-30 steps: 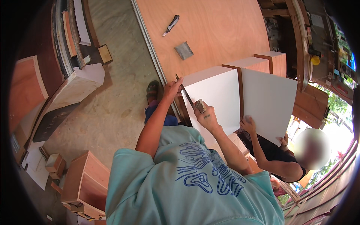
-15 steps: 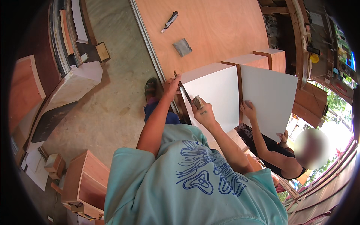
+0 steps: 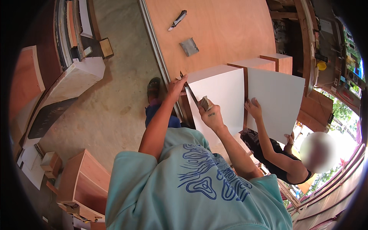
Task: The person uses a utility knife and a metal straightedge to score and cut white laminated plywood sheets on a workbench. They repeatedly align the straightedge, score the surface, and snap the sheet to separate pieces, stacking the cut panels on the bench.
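A white-faced box with brown edges stands against the work table, its near left edge under my hands. My left hand is closed at its far left corner, around a narrow dark strip whose tip sticks out past my fingers. The strip runs along the edge toward my right hand. In that hand, fingers closed, is a folded grey-brown piece that looks like sandpaper. My grip hides part of the piece. A grey square sheet and a utility knife lie farther off on the table.
Plywood covers the work table. At my right, another person holds a white panel with both hands. Two more boxes stand behind. On the left floor are a wooden cabinet and a white curved piece.
The view has shifted slightly. My right hand is a little farther right with its folded piece, while my left hand keeps its place at the corner. The other person's nearer hand has moved slightly.
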{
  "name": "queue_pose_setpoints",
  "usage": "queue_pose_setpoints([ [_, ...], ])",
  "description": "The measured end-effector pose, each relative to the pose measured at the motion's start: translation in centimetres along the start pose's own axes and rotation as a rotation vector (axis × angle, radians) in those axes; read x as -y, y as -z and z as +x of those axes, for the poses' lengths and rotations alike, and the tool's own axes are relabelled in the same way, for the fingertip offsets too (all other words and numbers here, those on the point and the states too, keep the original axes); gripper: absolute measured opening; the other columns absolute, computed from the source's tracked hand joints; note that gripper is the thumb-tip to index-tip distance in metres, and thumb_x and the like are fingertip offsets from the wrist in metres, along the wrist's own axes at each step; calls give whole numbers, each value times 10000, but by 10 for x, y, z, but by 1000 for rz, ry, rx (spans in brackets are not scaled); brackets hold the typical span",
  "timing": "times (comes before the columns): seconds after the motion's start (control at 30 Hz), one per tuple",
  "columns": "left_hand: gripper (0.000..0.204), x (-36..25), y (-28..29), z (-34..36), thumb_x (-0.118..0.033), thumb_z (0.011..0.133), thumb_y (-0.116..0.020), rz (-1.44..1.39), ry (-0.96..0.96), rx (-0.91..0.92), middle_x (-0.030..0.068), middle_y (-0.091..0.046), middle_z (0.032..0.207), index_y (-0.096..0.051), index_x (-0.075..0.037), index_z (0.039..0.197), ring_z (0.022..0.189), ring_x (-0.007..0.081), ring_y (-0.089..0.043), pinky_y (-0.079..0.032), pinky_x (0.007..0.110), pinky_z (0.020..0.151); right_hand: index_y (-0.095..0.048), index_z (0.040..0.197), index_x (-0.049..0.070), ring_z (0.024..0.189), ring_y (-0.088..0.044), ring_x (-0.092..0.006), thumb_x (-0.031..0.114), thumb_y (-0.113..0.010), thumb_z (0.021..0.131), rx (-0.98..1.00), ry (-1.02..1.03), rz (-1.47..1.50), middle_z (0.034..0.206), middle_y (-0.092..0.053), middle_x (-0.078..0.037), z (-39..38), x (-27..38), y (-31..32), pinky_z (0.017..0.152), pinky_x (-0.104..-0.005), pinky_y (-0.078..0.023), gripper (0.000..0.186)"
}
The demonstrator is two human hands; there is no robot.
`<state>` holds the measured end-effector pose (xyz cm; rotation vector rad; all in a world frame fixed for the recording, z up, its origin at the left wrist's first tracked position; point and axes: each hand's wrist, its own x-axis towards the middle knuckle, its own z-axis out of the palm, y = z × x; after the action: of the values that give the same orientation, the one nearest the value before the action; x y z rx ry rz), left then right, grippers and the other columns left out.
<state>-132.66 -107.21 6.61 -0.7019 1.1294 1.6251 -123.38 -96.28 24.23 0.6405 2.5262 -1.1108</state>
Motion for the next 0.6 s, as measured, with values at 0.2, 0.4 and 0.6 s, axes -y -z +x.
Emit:
queue_pose_setpoints([
  [0.2,445,5,-3,-5,-471,851,-669,-62,-6,26,36,-624,931,-644,-56,1008,816,176,-616,-557,414,758,-600,917,-18,711,-630,-441,70,-613,814,-10,27,-18,726,-626,-253,-12,4,-6,597,-429,-513,136],
  [0.4,406,9,-2,8,-436,879,-644,-12,-5,7,37,-625,916,-646,-44,985,756,171,-602,-556,422,740,-599,913,-22,642,-614,-450,79,-623,801,-6,29,-69,652,-604,-257,-7,5,2,569,-444,-506,152],
  [0.6,447,11,-3,14,-441,888,-624,-6,-10,2,71,-642,931,-648,-8,993,793,199,-628,-557,430,732,-599,891,-1,661,-616,-450,65,-617,800,-35,12,-90,662,-607,-248,-6,4,-5,570,-440,-504,114],
])
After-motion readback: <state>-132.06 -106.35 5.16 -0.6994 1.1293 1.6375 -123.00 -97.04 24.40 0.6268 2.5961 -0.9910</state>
